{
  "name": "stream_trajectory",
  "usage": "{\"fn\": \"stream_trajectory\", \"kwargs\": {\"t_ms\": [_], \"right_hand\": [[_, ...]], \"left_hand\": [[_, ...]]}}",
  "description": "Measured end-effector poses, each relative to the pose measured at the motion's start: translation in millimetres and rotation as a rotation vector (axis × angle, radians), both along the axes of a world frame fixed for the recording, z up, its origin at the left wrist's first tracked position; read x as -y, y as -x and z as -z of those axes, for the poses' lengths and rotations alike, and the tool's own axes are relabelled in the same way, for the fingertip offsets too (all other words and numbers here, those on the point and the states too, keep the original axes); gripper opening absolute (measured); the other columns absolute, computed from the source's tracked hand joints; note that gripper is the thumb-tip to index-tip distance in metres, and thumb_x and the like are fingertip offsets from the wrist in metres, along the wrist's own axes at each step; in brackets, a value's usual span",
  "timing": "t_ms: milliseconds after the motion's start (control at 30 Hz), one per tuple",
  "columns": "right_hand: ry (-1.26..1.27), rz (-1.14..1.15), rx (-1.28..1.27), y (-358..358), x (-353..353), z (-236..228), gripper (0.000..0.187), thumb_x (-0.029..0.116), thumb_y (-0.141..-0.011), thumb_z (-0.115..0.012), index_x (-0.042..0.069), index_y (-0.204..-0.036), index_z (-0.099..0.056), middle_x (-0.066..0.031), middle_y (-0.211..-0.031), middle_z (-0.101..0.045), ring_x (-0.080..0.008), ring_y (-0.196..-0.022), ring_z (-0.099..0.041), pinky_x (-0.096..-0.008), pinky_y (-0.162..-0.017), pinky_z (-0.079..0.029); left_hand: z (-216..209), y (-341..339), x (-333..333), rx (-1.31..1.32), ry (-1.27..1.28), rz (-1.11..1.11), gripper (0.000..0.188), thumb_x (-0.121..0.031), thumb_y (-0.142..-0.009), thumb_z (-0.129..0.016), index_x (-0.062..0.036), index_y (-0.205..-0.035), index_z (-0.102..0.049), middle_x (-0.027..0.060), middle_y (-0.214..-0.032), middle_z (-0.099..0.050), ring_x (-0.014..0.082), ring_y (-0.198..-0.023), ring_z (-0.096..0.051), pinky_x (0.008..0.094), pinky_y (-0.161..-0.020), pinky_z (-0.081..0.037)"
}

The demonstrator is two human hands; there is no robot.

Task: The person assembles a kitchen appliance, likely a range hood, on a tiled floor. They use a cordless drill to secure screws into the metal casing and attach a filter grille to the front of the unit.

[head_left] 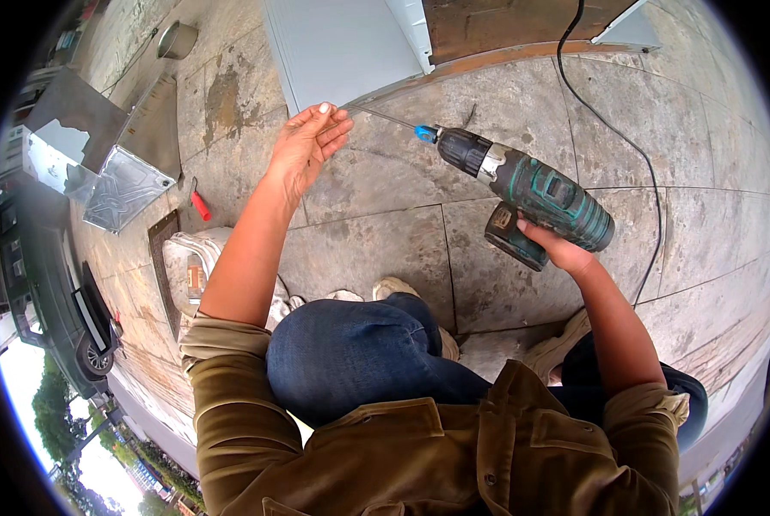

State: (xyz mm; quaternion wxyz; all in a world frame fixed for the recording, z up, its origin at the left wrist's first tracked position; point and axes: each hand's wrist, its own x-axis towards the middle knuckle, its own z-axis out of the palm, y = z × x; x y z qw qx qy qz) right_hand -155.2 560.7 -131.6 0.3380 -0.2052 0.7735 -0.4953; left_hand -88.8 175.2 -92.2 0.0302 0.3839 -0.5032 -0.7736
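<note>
My right hand [557, 245] grips a green and black cordless drill [561, 193] low down, by its battery. The drill lies across the view with its chuck toward the left. A blue collar [426, 134] sits at the front of the chuck, and a long thin metal rod [386, 117] runs out from it. At the rod's far end, my left hand [312, 142] pinches the tip between thumb and forefinger, its other fingers loosely curled. How the rod sits inside the chuck is hidden.
A grey sheet-metal panel [342, 52] and a brown rusty panel [514, 26] lie ahead. A black cable [630, 138] curves over the tiles on the right. To the left are a red-handled tool [200, 205], a white bucket [183, 262], metal sheets [131, 185] and a parked vehicle [49, 284].
</note>
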Motion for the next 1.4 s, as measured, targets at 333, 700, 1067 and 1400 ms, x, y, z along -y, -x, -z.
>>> {"fn": "stream_trajectory", "kwargs": {"t_ms": [333, 700, 1067, 1400], "right_hand": [[-0.067, -0.012, -0.066, -8.4, -35.0, 9.2, 0.033, 0.021, -0.082, -0.068, 0.008, -0.111, -0.060, -0.0058, -0.107, -0.062, -0.0196, -0.099, -0.056, -0.0329, -0.088, -0.043], [-0.081, -0.076, -0.297, -13.6, -44.6, 15.2, 0.034, 0.019, -0.082, -0.067, 0.009, -0.114, -0.059, -0.0100, -0.112, -0.060, -0.0262, -0.104, -0.055, -0.0372, -0.090, -0.043], [0.043, -0.068, -0.457, -15.2, -41.5, 18.0, 0.035, 0.012, -0.078, -0.066, 0.007, -0.111, -0.059, -0.0108, -0.105, -0.062, -0.0271, -0.095, -0.059, -0.0358, -0.083, -0.046], [-0.013, -0.078, -0.757, -10.4, -9.0, 22.3, 0.051, 0.002, -0.066, -0.060, 0.004, -0.116, -0.050, -0.0147, -0.095, -0.055, -0.0339, -0.091, -0.053, -0.0404, -0.081, -0.043]], "left_hand": [[23.3, 43.1, -63.5, -0.129, -0.193, -0.031, 0.017, -0.018, -0.093, -0.051, -0.0020, -0.098, -0.050, 0.0148, -0.105, -0.061, 0.0236, -0.096, -0.063, 0.0293, -0.075, -0.055], [24.1, 51.4, -63.0, -0.154, -0.288, 0.026, 0.016, -0.014, -0.093, -0.051, -0.0003, -0.100, -0.051, 0.0138, -0.105, -0.061, 0.0249, -0.101, -0.061, 0.0287, -0.074, -0.057], [19.0, 53.7, -67.5, -0.117, -0.219, 0.028, 0.017, -0.016, -0.093, -0.051, -0.0001, -0.098, -0.052, 0.0151, -0.109, -0.059, 0.0255, -0.101, -0.061, 0.0289, -0.076, -0.057], [36.2, 116.6, -75.3, 0.037, -0.050, 0.110, 0.019, -0.013, -0.096, -0.044, 0.0025, -0.106, -0.050, 0.0134, -0.108, -0.061, 0.0218, -0.101, -0.061, 0.0290, -0.078, -0.053]]}}
